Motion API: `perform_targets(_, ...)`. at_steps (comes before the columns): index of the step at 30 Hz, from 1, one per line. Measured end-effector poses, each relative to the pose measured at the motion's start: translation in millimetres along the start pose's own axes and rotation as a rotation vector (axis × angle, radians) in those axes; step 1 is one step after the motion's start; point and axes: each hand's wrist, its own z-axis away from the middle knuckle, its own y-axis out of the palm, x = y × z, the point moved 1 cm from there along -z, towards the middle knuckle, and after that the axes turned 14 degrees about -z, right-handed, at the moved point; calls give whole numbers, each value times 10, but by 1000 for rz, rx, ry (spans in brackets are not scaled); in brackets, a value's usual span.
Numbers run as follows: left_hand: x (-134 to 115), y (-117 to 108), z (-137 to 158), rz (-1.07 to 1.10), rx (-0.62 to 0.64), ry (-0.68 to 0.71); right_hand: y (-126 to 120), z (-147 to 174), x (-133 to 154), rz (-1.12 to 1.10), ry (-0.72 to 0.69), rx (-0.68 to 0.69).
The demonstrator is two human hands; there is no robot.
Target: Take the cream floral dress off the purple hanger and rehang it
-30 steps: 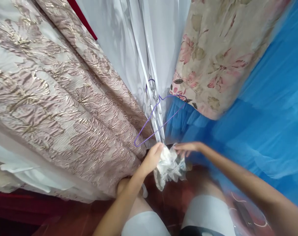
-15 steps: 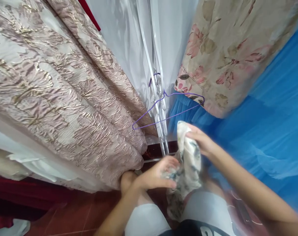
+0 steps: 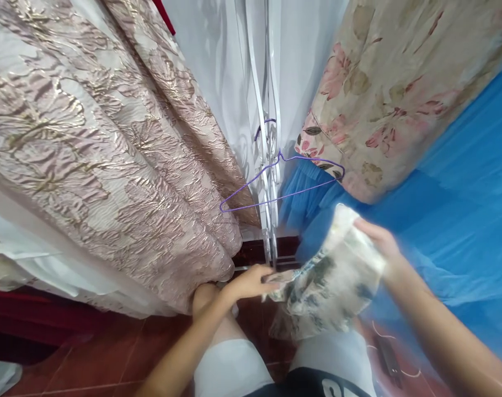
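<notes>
Stretched between both hands is a piece of light patterned cloth [image 3: 337, 275], cream with grey-green blotches, partly blurred; what kind of garment it is I cannot tell. My left hand [image 3: 253, 282] pinches its left end. At its upper right, my right hand [image 3: 377, 237] grips the edge, fingers partly behind the cloth. Just above the cloth a purple wire hanger [image 3: 282, 199] hangs bare on a white metal stand [image 3: 268, 182]. The cloth hangs over my lap, above the white shorts.
A pink and gold brocade fabric [image 3: 122, 165] fills the left side. Floral cloth [image 3: 375, 110] and blue tulle [image 3: 453, 231] hang on the right. Below lies a red tiled floor [image 3: 106, 353]. A dark power strip [image 3: 387, 355] with white cords lies at lower right.
My right hand has moved right, spreading the bunched cloth out wide. My left hand has shifted slightly left and closed on the cloth's other end.
</notes>
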Motion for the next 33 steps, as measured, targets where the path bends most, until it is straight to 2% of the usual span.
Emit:
perform_targets(2,90,-257,139,-107,-83,-42,-91,-36,-21,-110,-2,-35)
perform_targets(4,158,-608,277,-218,-253,-66,-92,-96,-45,-150,13,-56)
perform_targets(6,207,-1014,398,-349,-403,-75,-7,-197,-62,-122,-36,-47)
perform_targets(8,236,-1408,486,-525,-462,-70,140,-365,-75,-60,-147,12)
perform_targets(10,241,-1736,537,-681,-499,-124,305,-602,-100,3,-257,94)
perform_targets(13,151,-2024,549,-749,-511,-153,495,-997,-181,60,-351,125)
perform_targets(16,-37,-2102,510,-685,-551,-74,592,-1228,-315,104,-370,46)
perform_targets(18,-167,-2099,456,-615,-612,-43,633,-1226,-415,131,-355,7)
perform_targets(23,-527,-2061,162,-451,-671,28,733,-915,-523,139,-381,12)
perform_targets(28,-991,-1999,-211,-559,-685,160,865,-666,-411,146,-400,44)
perform_targets(30,-1050,-1985,-290,-613,-737,132,877,-572,-382,130,-402,55)
perform_targets(33,-905,-1989,-287,-622,-830,-59,780,-403,-405,116,-425,42)
